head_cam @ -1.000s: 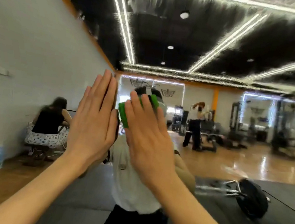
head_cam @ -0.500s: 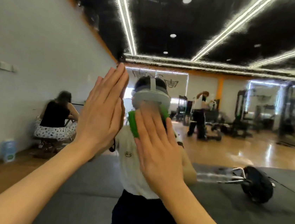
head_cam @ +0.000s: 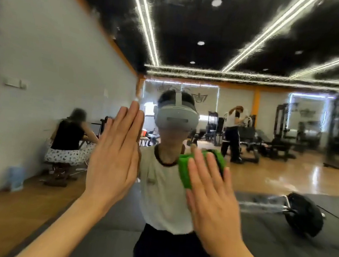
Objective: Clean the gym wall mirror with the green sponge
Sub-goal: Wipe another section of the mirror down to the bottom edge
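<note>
The wall mirror (head_cam: 264,181) fills the whole view and reflects the gym. My right hand (head_cam: 211,198) lies flat with straight fingers and presses the green sponge (head_cam: 185,170) against the glass at chest height of my own reflection. Only the sponge's left and top edges show past my fingers. My left hand (head_cam: 114,160) rests flat on the mirror just left of it, fingers straight and together, holding nothing.
My reflection in a white shirt and headset (head_cam: 176,118) stands behind my hands. The mirror also shows a seated person (head_cam: 67,144) at the left wall, a standing person (head_cam: 233,133) among gym machines, and a barbell plate (head_cam: 304,215) on the dark mat.
My right hand has slid the sponge down and to the right on the glass, from over the reflected headset to chest height. My left hand has stayed flat on the mirror.
</note>
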`<state>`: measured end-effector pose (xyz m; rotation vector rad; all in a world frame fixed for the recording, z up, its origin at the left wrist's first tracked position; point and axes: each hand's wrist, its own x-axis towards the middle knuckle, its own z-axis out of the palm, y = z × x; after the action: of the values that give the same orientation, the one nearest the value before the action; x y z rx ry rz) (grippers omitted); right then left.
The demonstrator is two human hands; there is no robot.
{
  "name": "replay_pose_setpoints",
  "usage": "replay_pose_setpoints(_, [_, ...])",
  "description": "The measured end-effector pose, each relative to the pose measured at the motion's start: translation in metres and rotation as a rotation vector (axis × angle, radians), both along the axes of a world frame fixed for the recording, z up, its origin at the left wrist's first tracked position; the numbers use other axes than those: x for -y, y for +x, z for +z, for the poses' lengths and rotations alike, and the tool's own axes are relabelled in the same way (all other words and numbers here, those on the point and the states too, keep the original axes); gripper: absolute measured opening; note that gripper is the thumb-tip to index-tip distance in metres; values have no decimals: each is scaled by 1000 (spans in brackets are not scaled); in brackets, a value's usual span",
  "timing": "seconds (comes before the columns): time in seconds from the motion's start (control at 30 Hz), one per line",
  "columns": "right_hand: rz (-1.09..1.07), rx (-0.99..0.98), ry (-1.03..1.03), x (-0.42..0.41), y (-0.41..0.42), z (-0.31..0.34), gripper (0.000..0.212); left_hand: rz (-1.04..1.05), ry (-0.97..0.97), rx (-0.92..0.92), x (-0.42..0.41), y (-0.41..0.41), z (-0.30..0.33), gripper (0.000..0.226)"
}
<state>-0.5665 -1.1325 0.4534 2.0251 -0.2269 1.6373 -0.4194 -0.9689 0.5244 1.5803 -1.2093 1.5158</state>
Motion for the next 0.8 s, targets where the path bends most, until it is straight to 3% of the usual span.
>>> replay_pose_setpoints(0.1, [-32, 254, 418, 58, -62, -13, 64, -3, -8, -3, 1, 0, 0, 58])
replay_pose_setpoints(0.2, [59, 554, 678, 37, -51, -2, 61, 5, -10, 1, 1, -1, 0, 58])
replay_pose_setpoints(0.27, [105, 455, 531, -4, -11, 13, 61, 0, -4, -3, 0, -1, -1, 59])
replay_pose_setpoints(0.37, [93, 58, 49, -43, 36, 25, 54, 2, 8, 2, 0, -1, 0, 59])
replay_pose_setpoints(0.47, [46, -60, -152, -7, 9, 43, 51, 4, 10, 2, 0, -1, 0, 60])
replay_pose_setpoints(0.57, [40, 124, 139, 60, -60, 48, 56, -15, 6, -16, 1, -2, -1, 60])
replay_pose_setpoints(0.7, [79, 629, 659, 120, -126, 48, 58, -64, -5, -43, 1, -4, -1, 59])
replay_pose_setpoints(0.77, [84, 706, 760, 107, -114, 58, 58, -76, -15, -51, 1, -6, -1, 58])
replay_pose_setpoints(0.8, [78, 670, 706, 93, -100, 63, 58, -76, -31, -66, 3, -10, 0, 59])
